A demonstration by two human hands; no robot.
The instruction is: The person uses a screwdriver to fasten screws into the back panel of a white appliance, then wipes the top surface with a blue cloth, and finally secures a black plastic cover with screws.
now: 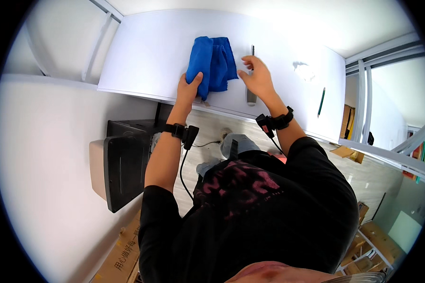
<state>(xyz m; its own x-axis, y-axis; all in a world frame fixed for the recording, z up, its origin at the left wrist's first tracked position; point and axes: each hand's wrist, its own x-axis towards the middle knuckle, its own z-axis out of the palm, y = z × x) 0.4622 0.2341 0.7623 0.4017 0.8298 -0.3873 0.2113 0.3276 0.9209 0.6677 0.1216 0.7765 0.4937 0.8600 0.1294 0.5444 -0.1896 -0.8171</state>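
A blue cloth point(219, 63), loosely folded, lies on the white table point(146, 52). At its near left edge my left hand point(190, 88) grips it, thumb on top and the other fingers hidden beneath. To the right of the cloth, my right hand point(257, 75) has thumb and forefinger apart, with nothing seen between them. Under or just behind that hand is a slim tool with a grey handle point(251, 97) and a thin dark shaft; its middle is hidden, and whether I touch it I cannot tell.
A dark green pencil point(321, 102) and a crumpled white scrap point(304, 70) lie on the table's right side. Below the left table edge stands a black box-like object point(127, 165). Metal frames point(363, 99) rise at the right. A cardboard box point(120, 250) is at the lower left.
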